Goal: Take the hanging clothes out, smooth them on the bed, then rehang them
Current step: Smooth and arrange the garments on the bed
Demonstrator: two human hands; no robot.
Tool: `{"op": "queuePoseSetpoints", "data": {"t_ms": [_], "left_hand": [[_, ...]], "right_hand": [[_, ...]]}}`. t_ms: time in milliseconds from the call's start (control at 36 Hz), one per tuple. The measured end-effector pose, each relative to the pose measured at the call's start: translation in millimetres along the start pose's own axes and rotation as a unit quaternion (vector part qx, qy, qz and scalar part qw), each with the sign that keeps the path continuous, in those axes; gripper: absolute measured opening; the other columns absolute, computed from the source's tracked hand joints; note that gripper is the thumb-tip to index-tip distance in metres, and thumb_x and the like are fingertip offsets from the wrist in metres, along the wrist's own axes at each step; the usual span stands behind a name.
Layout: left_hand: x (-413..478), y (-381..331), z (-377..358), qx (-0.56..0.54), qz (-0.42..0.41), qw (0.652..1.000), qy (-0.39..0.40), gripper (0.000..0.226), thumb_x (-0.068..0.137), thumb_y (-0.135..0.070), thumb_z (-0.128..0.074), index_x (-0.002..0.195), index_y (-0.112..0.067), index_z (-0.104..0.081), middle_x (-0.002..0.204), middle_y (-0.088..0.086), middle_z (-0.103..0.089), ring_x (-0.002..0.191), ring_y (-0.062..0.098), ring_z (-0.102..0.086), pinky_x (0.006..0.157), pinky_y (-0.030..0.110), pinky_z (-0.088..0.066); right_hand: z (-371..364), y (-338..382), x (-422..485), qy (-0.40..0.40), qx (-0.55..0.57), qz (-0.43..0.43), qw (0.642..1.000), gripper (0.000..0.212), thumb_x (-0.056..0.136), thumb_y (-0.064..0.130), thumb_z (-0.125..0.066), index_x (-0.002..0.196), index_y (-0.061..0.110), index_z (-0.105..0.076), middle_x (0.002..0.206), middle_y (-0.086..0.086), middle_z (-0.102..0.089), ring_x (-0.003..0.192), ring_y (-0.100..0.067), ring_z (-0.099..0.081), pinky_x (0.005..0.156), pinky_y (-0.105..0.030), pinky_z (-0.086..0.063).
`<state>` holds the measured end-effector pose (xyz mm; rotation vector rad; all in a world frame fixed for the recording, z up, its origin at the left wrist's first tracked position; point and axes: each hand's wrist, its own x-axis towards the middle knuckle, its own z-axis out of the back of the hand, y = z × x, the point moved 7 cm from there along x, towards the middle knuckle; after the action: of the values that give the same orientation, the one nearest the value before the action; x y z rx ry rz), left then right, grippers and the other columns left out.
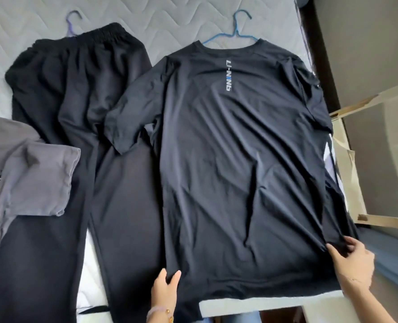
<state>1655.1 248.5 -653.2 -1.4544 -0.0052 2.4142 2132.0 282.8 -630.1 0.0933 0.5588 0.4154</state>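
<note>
Shirt: black T-shirt (pixel 235 159) lying centre frame, creased.
Fingers: left hand (pixel 164 291) and right hand (pixel 354 261) are pinching its hem.
Tip: keep pulling evenly (hanger (pixel 236 31) stays put).

Both hands reach forward from the bottom edge, forearms bare. The left hand (pixel 166 285) comes up from below with its wrist straight, thumb on the right and fingers on the left, pinching a fold at the lower left hem of the black T-shirt (pixel 240 159). The right hand (pixel 353 259) enters on a slant from the lower right corner, its forearm angled inward. Its thumb and curled fingers gather a bunch of the shirt's lower right corner. The hands are well apart, the right one a little farther forward.
</note>
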Motion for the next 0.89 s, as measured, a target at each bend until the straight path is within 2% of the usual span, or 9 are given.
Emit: {"op": "queuePoseSetpoints", "data": {"t_ms": [83, 194, 306, 389, 528, 611, 722, 833, 889], "left_hand": [[2.3, 18.1, -1.3, 0.023, -0.029, 0.998, 0.045, 0.01, 0.081, -0.01, -0.069, 0.091, -0.008, -0.068, 0.095, 0.012, -0.071, 0.104, 0.031, -0.063, 0.09, 0.035, -0.047], [-6.3, 29.5, 5.7, 0.018, -0.05, 0.997, 0.052, 0.02, 0.079, 0.001, -0.069, 0.072, -0.018, -0.064, 0.067, -0.009, -0.067, 0.08, 0.023, -0.063, 0.075, 0.028, -0.048], [-12.1, 41.9, 13.1, 0.051, -0.052, 0.995, 0.065, 0.017, 0.077, -0.001, -0.071, 0.089, -0.013, -0.066, 0.076, -0.001, -0.069, 0.089, 0.024, -0.065, 0.083, 0.033, -0.048], [-30.3, 41.5, 17.5, 0.106, -0.055, 0.99, 0.08, 0.025, 0.076, -0.006, -0.072, 0.074, -0.027, -0.06, 0.083, 0.003, -0.069, 0.089, 0.021, -0.063, 0.078, 0.025, -0.044], [-57.3, 31.3, 29.2, 0.193, -0.045, 0.976, 0.094, 0.027, 0.078, -0.017, -0.069, 0.075, -0.031, -0.045, 0.076, -0.008, -0.062, 0.084, 0.014, -0.061, 0.078, 0.018, -0.045], [-71.7, 16.6, 45.6, 0.178, -0.066, 0.979, 0.075, 0.029, 0.076, -0.017, -0.07, 0.091, -0.027, -0.047, 0.086, -0.004, -0.066, 0.09, 0.015, -0.062, 0.083, 0.016, -0.043], [-92.8, -14.3, 82.8, 0.154, -0.123, 0.979, 0.048, 0.02, 0.08, -0.017, -0.063, 0.083, -0.033, -0.052, 0.077, -0.013, -0.065, 0.093, 0.016, -0.062, 0.067, 0.012, -0.039], [-111.9, -36.4, 122.4, 0.087, -0.179, 0.979, 0.033, 0.018, 0.084, -0.004, -0.059, 0.086, -0.022, -0.058, 0.082, 0.002, -0.07, 0.087, 0.024, -0.064, 0.083, 0.029, -0.05], [-127.2, -44.7, 140.6, 0.018, -0.195, 0.981, 0.016, 0.022, 0.086, 0.003, -0.053, 0.083, -0.018, -0.057, 0.079, 0.006, -0.067, 0.076, 0.023, -0.061, 0.071, 0.024, -0.05]], "right_hand": [[-1.7, -10.3, -7.5, 0.025, 0.007, -0.037, 0.999, 0.032, 0.085, 0.021, -0.065, 0.113, 0.007, -0.057, 0.109, -0.021, -0.063, 0.108, -0.038, -0.055, 0.095, -0.046, -0.042], [-9.6, -5.4, -11.9, 0.084, -0.074, -0.005, 0.994, 0.024, 0.092, 0.022, -0.054, 0.113, 0.011, -0.058, 0.116, -0.019, -0.063, 0.107, -0.04, -0.057, 0.088, -0.042, -0.043], [10.8, -16.1, -4.5, 0.051, -0.114, -0.045, 0.991, 0.027, 0.093, 0.025, -0.048, 0.117, 0.012, -0.054, 0.119, -0.025, -0.059, 0.107, -0.043, -0.056, 0.087, -0.043, -0.043], [29.5, -31.0, -6.2, 0.044, -0.129, -0.076, 0.988, 0.032, 0.091, 0.022, -0.047, 0.119, 0.007, -0.051, 0.119, -0.028, -0.058, 0.107, -0.045, -0.056, 0.09, -0.046, -0.044], [27.6, -39.9, -26.6, 0.135, -0.1, -0.059, 0.984, 0.043, 0.082, 0.014, -0.054, 0.12, 0.0, -0.041, 0.115, -0.028, -0.058, 0.103, -0.043, -0.057, 0.085, -0.044, -0.045], [29.4, -21.1, -41.1, 0.165, -0.055, -0.02, 0.985, 0.049, 0.079, 0.019, -0.061, 0.121, -0.004, -0.051, 0.116, -0.028, -0.06, 0.107, -0.042, -0.057, 0.094, -0.047, -0.044], [43.8, 15.2, -76.6, 0.175, -0.019, 0.03, 0.984, 0.041, 0.082, 0.006, -0.064, 0.12, -0.004, -0.055, 0.12, -0.025, -0.06, 0.114, -0.038, -0.055, 0.095, -0.04, -0.039], [49.2, 47.8, -109.8, 0.215, -0.002, 0.123, 0.969, 0.03, 0.082, 0.01, -0.063, 0.111, 0.005, -0.063, 0.103, -0.014, -0.069, 0.095, -0.03, -0.064, 0.087, -0.04, -0.049], [51.3, 70.4, -132.8, 0.245, 0.004, 0.16, 0.956, 0.021, 0.084, 0.01, -0.06, 0.105, 0.011, -0.063, 0.092, -0.009, -0.069, 0.082, -0.023, -0.065, 0.082, -0.039, -0.05]]}}
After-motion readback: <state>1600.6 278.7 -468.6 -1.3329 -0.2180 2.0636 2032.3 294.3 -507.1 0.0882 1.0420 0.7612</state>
